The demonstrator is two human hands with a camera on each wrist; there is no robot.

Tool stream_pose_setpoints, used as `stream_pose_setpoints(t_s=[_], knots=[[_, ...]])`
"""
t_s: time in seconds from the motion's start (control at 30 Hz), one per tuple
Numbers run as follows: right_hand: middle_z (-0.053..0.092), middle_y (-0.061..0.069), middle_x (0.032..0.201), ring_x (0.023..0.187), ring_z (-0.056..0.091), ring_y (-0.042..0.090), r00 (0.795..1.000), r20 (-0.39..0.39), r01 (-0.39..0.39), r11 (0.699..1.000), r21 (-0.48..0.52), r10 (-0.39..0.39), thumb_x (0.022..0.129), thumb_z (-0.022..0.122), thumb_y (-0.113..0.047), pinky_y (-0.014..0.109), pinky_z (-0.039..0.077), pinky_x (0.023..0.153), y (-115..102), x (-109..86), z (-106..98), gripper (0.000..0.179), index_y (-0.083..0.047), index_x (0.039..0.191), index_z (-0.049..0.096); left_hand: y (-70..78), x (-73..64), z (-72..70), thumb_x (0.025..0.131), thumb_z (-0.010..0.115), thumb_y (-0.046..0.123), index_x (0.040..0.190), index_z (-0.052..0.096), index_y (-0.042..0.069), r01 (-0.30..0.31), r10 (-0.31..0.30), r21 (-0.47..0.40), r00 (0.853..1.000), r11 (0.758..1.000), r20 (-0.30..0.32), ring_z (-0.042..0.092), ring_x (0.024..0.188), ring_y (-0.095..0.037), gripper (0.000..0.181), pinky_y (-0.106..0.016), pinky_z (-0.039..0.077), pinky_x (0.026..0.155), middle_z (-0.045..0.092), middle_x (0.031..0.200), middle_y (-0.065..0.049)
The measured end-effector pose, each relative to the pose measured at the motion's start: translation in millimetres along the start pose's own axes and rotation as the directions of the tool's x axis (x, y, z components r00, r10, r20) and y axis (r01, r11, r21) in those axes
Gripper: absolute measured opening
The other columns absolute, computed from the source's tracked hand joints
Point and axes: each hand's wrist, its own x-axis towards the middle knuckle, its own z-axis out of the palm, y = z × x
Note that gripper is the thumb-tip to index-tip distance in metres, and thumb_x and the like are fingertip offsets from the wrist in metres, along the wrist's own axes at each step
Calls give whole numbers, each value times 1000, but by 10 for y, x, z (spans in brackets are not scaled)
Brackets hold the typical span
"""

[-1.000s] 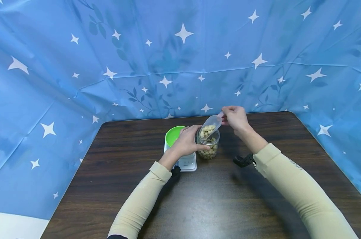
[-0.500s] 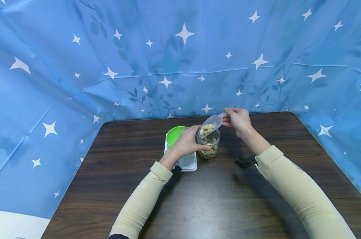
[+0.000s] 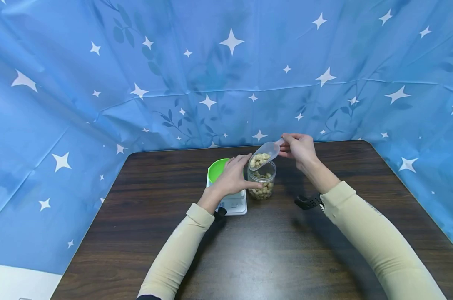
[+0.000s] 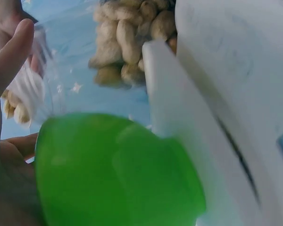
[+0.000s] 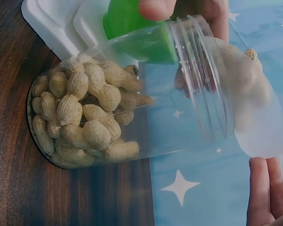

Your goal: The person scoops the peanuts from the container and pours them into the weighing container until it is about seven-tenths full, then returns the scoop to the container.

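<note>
Hands (image 3: 230,178) (image 3: 300,149) hold a frosted scoop (image 3: 272,148) of peanuts (image 3: 259,160) and a clear threaded jar (image 5: 198,89).

Star-patterned blue cloth (image 3: 226,71) behind a dark wooden table (image 3: 271,250)

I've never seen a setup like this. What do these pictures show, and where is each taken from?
There is no machine here, only a person at work with bare hands. The widest picture comes from a camera worn on the head, looking forward and down; the two close-ups come from cameras on the wrists. On the dark table stand a clear jar of peanuts and, beside it, a white scale-like device with a green bowl on it. The right hand holds a translucent scoop with more peanuts at the jar's mouth; the left hand spans the jar's neck, thumb at the front. A starry blue cloth hangs behind.
</note>
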Motion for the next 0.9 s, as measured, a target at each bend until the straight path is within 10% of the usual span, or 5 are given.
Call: stream_pose_setpoints(t_s=[0.4,0.9], knots=[[70,4,72,65,70,11,1000,9,24,999,44,-25,106,57,-13,27,59,67,-32,9,95,22,5,118,61,-200,-177,-246,79,87,51,159,37,10,77,-77,2,996,997,-50,33,147,-30,104,-55,12,120,36,160,-13],[70,4,74,67,71,11,1000,26,9,1000,9,-9,108,55,-16,29,60,69,-46,20,317,38,12,134,56,-480,-447,-414,74,89,55,164,22,11,199,-199,-3,980,980,30,23,150,-37,121,-59,15,118,24,165,-14]])
